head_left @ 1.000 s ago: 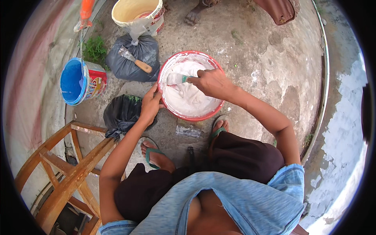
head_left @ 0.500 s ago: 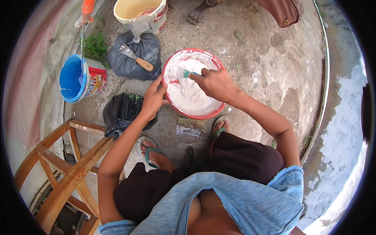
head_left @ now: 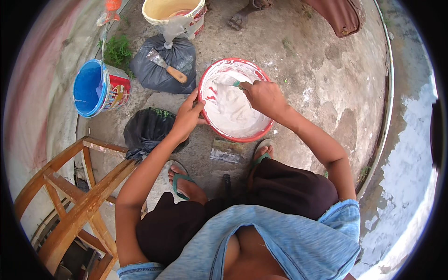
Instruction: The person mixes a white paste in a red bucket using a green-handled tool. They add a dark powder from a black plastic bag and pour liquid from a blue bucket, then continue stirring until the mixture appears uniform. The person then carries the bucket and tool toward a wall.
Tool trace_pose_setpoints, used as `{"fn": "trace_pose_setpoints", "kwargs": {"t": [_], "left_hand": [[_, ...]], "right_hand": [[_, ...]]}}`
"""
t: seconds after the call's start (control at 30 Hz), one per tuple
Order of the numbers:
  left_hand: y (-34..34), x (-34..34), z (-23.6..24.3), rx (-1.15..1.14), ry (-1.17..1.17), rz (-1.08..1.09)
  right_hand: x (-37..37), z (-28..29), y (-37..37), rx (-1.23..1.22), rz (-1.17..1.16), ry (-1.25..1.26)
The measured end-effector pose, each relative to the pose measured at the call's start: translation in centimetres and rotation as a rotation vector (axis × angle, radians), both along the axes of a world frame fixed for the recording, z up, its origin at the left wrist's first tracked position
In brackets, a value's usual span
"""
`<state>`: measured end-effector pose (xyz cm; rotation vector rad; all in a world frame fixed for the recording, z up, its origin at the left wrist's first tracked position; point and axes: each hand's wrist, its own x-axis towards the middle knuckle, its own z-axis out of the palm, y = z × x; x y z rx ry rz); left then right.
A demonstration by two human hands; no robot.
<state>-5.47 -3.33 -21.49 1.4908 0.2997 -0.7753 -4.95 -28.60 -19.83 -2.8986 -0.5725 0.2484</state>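
A round red basin point(head_left: 268, 129) in front of me holds thick whitish paste point(head_left: 232, 114), smeared up its inner wall. My left hand point(head_left: 188, 115) grips the basin's left rim, thumb at the edge and fingers around the outside. In my right hand point(head_left: 264, 99) is a putty knife point(head_left: 236, 84); only a bit of its green handle shows, and its blade is down in the paste near the far side. Streaks of red basin show through the paste at the left. A second putty knife point(head_left: 166, 67) with a wooden handle lies on a tied grey plastic bag point(head_left: 156, 80), left of the basin.
A blue-lined bucket point(head_left: 88, 95) lies tipped at the left, a cream bucket point(head_left: 173, 18) stands beyond the bag. Nearer are a black bag point(head_left: 148, 130) and a wooden frame point(head_left: 79, 207). A flat block point(head_left: 227, 150) lies by my feet. Another person's foot point(head_left: 238, 21) shows at the far edge.
My right hand has moved slightly right with the putty knife, whose blade is now deeper in the paste. More red shows at the basin's left. The whole view has shifted a little.
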Motion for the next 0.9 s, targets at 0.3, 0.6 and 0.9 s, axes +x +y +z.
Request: {"fn": "trace_pose_setpoints", "kwargs": {"t": [0.3,0.6,0.9], "left_hand": [[0.6,-0.2,0.7,-0.002,0.039,-0.059],[1.5,-0.5,-0.9,0.011,0.165,-0.091],[2.3,-3.6,-2.8,-0.055,0.246,0.012]], "right_hand": [[-0.3,3.4,-0.9,0.049,-0.031,0.113],[-0.1,1.1,-8.0,0.109,-0.11,0.189],[-6.1,3.3,-7.5,0.319,-0.54,0.916]]}}
